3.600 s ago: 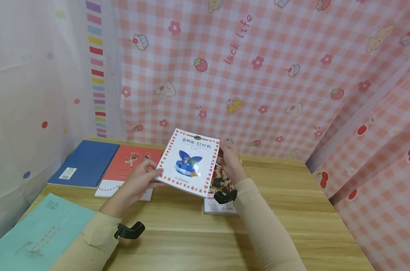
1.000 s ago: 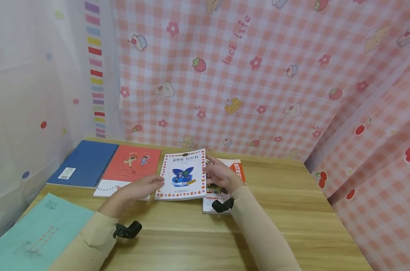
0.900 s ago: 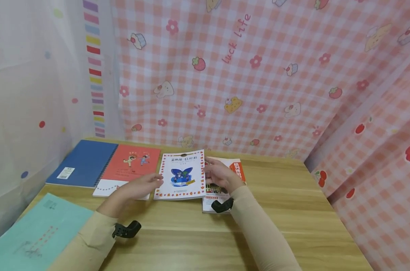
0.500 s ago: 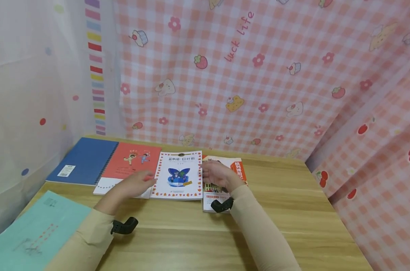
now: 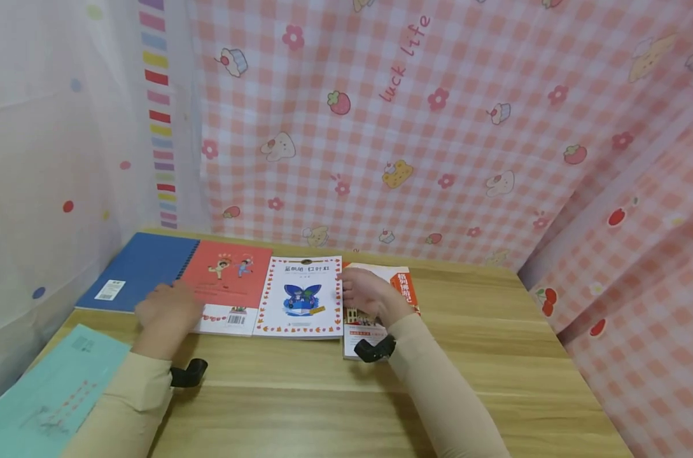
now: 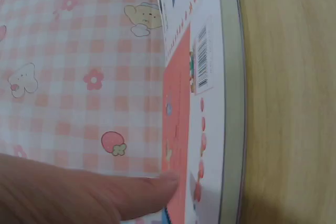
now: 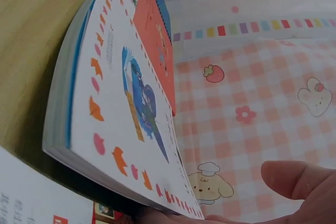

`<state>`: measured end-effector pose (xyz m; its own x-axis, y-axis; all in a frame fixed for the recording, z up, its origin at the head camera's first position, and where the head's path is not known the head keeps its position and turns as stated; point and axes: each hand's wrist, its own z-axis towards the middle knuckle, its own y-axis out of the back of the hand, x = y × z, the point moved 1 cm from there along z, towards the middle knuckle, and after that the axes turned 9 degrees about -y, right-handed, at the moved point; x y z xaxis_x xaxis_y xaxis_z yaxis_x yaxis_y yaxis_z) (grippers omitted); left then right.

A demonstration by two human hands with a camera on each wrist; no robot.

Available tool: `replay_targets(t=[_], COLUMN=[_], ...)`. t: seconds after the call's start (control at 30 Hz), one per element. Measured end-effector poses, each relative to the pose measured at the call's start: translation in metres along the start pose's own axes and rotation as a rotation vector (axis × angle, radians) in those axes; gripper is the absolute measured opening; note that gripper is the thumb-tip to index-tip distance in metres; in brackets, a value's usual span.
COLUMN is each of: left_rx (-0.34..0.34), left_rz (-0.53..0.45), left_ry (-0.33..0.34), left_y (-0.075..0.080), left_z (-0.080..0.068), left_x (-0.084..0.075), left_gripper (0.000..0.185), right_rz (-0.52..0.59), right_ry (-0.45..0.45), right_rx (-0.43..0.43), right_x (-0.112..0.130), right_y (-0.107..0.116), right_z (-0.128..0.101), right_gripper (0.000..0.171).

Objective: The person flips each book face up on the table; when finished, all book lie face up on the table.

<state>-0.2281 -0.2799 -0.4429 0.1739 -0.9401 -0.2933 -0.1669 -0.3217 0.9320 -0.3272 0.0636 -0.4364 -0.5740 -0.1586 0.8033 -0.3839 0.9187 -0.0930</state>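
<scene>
- Nearest me on the left I see the teal folder (image 5: 54,394), lying flat at the table (image 5: 323,407) corner, apart from both hands.
- My left hand (image 5: 165,318) rests at the near left corner of the red book (image 5: 227,286); the left wrist view shows one straight finger (image 6: 131,195) laid on its cover (image 6: 176,129). The hand is relaxed and grips nothing.
- My right hand (image 5: 369,296) lies on the orange book (image 5: 406,289), its fingertips at the right edge of the white book (image 5: 301,296). In the right wrist view that edge is raised off the table, with my fingers (image 7: 173,217) under it and my thumb (image 7: 299,179) held free above. I cannot tell whether the fingers curl round the edge.
- The white book (image 7: 126,103), with a blue butterfly on its cover, sits between the red and orange ones, its left edge touching the red book.
- Farther left, the blue notebook (image 5: 137,270) lies beside the red book.
- Behind the table hangs the pink checked curtain (image 5: 438,127).
</scene>
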Motion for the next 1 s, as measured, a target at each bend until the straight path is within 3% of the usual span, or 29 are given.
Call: replay_targets(t=[0.27,0.53,0.8,1.0], left_rx=[-0.001,0.126,0.108,0.091], left_rz=[0.030,0.076,0.031,0.077], left_ry=[0.065,0.089,0.039,0.130], left_y=[-0.004,0.006,0.007,0.005], left_z=[-0.003,-0.006,-0.006,-0.005], left_x=[0.004,0.008,0.020,0.015], left_gripper=[0.083,0.078,0.081,0.086], right_rz=[0.011,-0.036,-0.041,-0.043], right_ry=[-0.023,-0.008,-0.004,0.007], right_rx=[0.008,-0.021,-0.032,-0.028], right_x=[0.000,0.001,0.001,-0.003], right_y=[-0.002,-0.009,-0.008,-0.008], right_z=[-0.002,-0.004,-0.004,-0.004], right_gripper=[0.062,0.069,0.068,0.067])
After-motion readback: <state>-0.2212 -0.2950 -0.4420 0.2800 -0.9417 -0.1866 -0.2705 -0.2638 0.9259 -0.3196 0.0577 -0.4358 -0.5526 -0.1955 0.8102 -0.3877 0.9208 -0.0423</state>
